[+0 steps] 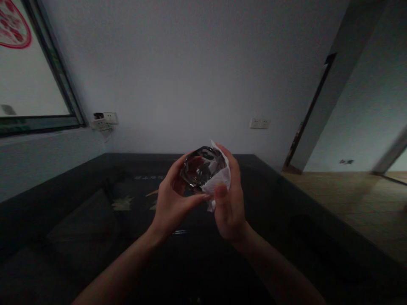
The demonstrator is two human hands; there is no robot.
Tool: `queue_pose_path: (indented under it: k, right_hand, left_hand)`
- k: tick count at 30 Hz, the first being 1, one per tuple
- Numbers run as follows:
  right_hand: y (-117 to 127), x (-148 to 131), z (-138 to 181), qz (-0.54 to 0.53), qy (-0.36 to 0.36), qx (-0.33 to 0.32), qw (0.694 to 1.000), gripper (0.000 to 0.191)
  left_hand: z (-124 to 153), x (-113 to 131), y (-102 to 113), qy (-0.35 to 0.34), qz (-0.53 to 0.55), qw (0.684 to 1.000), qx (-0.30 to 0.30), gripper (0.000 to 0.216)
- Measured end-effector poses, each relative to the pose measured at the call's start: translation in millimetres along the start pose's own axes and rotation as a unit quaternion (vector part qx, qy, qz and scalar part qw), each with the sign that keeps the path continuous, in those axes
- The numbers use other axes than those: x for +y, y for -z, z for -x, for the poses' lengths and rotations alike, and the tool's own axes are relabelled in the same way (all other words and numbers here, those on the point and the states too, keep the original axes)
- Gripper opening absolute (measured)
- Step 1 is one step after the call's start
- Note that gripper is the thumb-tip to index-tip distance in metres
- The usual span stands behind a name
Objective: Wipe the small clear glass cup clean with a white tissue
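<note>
A small faceted glass dish (203, 167), shaped like an ashtray, is held up above the dark table with its hollow tilted toward me. My left hand (173, 197) grips it from the left, with the thumb under the near edge and the fingers behind. On the other side, my right hand (230, 195) presses a crumpled white tissue (219, 180) against the rim and outer wall. The tissue covers the dish's right edge, and a loose end hangs below it. Part of the left fingers shows through or behind the glass.
A glossy black table (140, 254) with pale leaf-like prints and lettering spreads below my hands and reaches the wall. Wall sockets (260, 123) sit above its far edge. More sockets, with a plug, are by the window at left. Wooden floor (359, 199) lies to the right.
</note>
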State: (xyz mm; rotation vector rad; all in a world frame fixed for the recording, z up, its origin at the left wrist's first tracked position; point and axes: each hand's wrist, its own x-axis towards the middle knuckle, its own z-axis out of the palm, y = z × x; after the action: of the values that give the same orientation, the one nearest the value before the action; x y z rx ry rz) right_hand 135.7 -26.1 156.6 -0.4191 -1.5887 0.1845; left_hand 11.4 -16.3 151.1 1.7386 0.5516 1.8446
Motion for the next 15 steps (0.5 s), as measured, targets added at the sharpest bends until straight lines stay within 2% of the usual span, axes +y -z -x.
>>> queue_pose_path:
  k: [4,8,12,15]
  right_hand:
    - [1,-6,3,0.023,0.053,-0.024,0.998,0.057]
    - [10,-4,-6,-0.025,0.022,-0.006,0.999,0.045]
    - [11,0,-11,-0.055,-0.026,0.004,0.998,0.042]
    - [7,1,-8,-0.016,0.018,0.000,1.000,0.044]
  left_hand:
    - [-1,-2,0,-0.015,-0.036,0.999,0.017,0.076]
    - [2,2,-3,-0.031,-0.017,0.999,-0.008,0.079]
    - [4,6,-5,-0.031,0.003,0.999,-0.033,0.082]
    - [3,7,-4,-0.030,-0.015,0.999,-0.023,0.078]
